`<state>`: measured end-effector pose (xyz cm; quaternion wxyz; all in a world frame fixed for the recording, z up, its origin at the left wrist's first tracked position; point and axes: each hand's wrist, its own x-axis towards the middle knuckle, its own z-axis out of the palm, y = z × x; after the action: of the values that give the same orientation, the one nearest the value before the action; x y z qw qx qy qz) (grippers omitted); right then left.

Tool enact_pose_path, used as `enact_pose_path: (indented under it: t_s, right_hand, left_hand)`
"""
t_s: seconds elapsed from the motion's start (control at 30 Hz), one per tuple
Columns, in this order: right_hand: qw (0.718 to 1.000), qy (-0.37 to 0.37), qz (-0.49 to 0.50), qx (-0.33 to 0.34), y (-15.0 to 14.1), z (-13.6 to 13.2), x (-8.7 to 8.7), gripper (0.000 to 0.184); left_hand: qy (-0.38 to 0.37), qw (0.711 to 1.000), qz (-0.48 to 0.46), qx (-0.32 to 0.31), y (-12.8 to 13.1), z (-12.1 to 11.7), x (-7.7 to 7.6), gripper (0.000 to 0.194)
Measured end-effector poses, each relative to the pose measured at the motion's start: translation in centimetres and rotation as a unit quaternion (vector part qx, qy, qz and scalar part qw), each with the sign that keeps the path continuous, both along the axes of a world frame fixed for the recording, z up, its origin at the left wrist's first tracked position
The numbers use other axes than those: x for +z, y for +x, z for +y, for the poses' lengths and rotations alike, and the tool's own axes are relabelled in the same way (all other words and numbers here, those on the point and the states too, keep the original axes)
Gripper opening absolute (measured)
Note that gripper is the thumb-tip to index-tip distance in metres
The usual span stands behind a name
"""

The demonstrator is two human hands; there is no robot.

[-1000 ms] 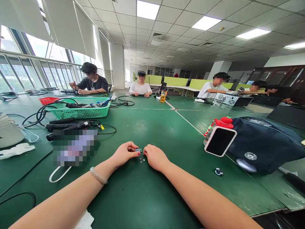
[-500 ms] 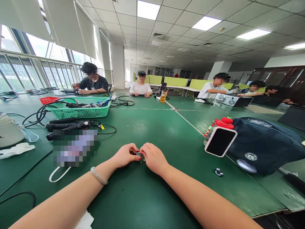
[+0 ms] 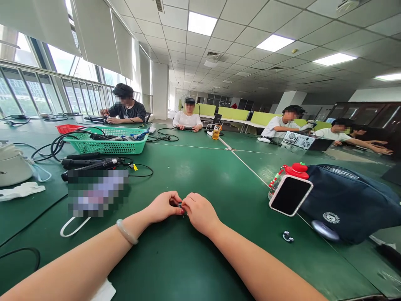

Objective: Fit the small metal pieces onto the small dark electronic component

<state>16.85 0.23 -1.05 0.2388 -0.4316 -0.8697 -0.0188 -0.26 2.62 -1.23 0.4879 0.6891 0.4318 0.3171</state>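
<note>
My left hand [image 3: 163,207], with a pale bangle on the wrist, pinches a small dark piece [image 3: 180,205] between thumb and fingers above the green table. It looks like a tiny circuit board, but most of it is covered by fingertips. Against the same piece, my right hand [image 3: 201,212] is closed, its fingertips meeting those of the left. A little metallic bit [image 3: 185,215] shows just below the right fingertips; whether it is held or attached cannot be made out.
Left of my hands lie a blurred-out purple object [image 3: 102,194], black tools [image 3: 90,165] and a green basket [image 3: 108,144] of cables. At right are a phone [image 3: 291,195], a dark bag [image 3: 341,200] and small earbuds [image 3: 287,237]. Several people work farther back.
My right hand has shifted slightly left, closer over the small piece, and the metallic bit is now more hidden. The view has tilted a little. At far right, a person's arms now reach out.
</note>
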Motion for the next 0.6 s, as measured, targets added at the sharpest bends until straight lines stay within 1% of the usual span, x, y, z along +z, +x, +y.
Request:
enact_pose_path:
  t_s: [0.1, 0.2, 0.3, 0.4, 0.5, 0.6]
  right_hand:
    - [0.998, -0.028, 0.054, -0.021, 0.5, 0.0, 0.2, 0.013]
    - [0.993, -0.075, 0.080, -0.050, 1.1, 0.2, 0.1, 0.014]
    - [0.990, -0.116, 0.068, -0.032, 1.4, 0.3, -0.2, 0.011]
    - [0.993, -0.118, 0.033, 0.001, 1.1, 0.5, -0.5, 0.014]
    - [0.994, -0.111, 0.003, 0.000, 0.6, 0.9, -0.7, 0.013]
    - [0.995, -0.104, 0.000, -0.003, 0.4, 1.2, -0.9, 0.012]
  left_hand:
    - [-0.001, 1.000, -0.006, 0.018, 0.1, -0.1, 0.2, 0.026]
    - [-0.004, 0.998, -0.017, 0.056, 0.1, -0.1, 0.4, 0.027]
    - [-0.008, 0.996, -0.026, 0.082, 0.0, 0.0, 0.5, 0.029]
    - [-0.012, 0.996, -0.034, 0.079, 0.0, 0.1, 0.4, 0.030]
    - [-0.013, 0.997, -0.035, 0.069, 0.0, 0.1, 0.5, 0.031]
    - [-0.006, 0.997, -0.031, 0.072, 0.1, 0.2, 0.4, 0.030]
